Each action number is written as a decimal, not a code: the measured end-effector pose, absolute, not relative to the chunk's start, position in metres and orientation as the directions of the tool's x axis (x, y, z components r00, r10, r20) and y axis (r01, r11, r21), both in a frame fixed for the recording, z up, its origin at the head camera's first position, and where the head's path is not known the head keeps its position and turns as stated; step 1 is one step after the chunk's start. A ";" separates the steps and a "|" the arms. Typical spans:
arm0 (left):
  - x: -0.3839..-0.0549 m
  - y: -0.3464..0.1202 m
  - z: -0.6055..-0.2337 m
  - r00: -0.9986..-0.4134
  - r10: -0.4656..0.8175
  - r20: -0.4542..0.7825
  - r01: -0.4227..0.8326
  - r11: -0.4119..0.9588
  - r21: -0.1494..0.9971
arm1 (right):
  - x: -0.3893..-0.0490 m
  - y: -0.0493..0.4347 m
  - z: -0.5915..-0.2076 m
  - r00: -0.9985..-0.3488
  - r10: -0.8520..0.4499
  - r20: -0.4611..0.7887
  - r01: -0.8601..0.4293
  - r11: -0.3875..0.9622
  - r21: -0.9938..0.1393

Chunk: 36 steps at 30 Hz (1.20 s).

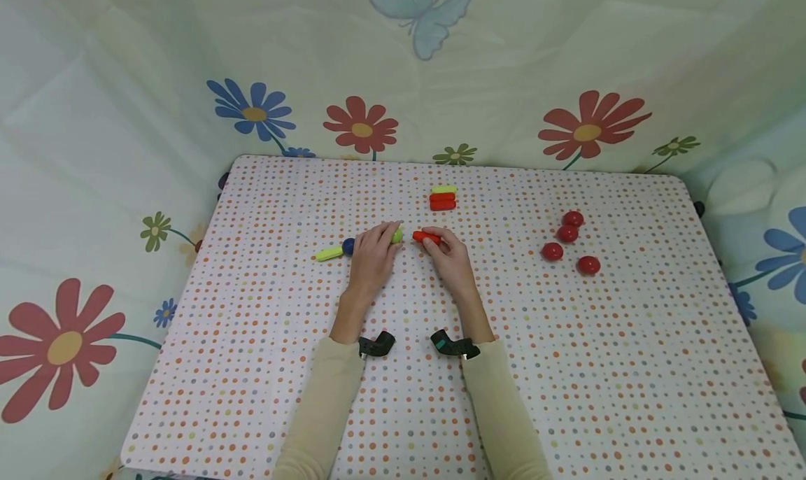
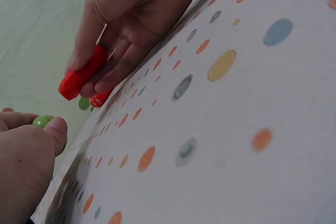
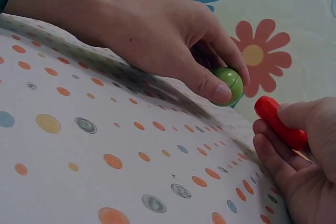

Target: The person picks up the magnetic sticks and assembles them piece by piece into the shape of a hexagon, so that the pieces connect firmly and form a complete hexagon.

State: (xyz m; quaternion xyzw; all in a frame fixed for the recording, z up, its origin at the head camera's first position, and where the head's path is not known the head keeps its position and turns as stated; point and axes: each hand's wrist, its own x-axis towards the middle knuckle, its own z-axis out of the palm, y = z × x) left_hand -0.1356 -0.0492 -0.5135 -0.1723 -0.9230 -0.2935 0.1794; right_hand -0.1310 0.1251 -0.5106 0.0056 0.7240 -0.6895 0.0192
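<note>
Cream sleeves (image 1: 321, 410) rise from the bottom edge of the head view across the dotted surface (image 1: 252, 368). Left of the frame's centre, the left hand (image 1: 374, 259) pinches a green ball (image 1: 397, 236), with a blue ball (image 1: 348, 247) and a yellow stick (image 1: 329, 254) just beyond its left side. Near the centre, the right hand (image 1: 452, 259) grips a red stick (image 1: 418, 236) between thumb and fingers, apart from the green ball. Above it lie a shorter yellow piece (image 1: 443, 189) and two red pieces (image 1: 443, 205); four red balls (image 1: 567, 234) sit right of centre.

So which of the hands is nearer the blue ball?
Left: the left hand is immediately right of the blue ball; the right hand is farther right, holding a red stick.
</note>
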 end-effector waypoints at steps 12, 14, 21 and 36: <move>-0.136 -0.049 -0.516 -0.884 0.240 0.401 0.427 0.764 0.483 | -0.130 0.125 -0.513 -0.999 -0.014 -0.041 0.038 0.191 -0.981; -0.136 -0.049 -0.516 -0.886 0.243 0.394 0.424 0.767 0.481 | -0.130 0.125 -0.512 -0.999 -0.020 -0.044 0.040 0.187 -0.982; -0.135 -0.049 -0.515 -0.883 0.257 0.393 0.432 0.772 0.465 | -0.130 0.124 -0.511 -0.999 -0.014 -0.033 0.030 0.194 -0.981; -0.134 -0.048 -0.513 -0.868 0.278 0.411 0.456 0.774 0.439 | -0.129 0.123 -0.503 -0.997 -0.037 -0.062 0.055 0.173 -0.983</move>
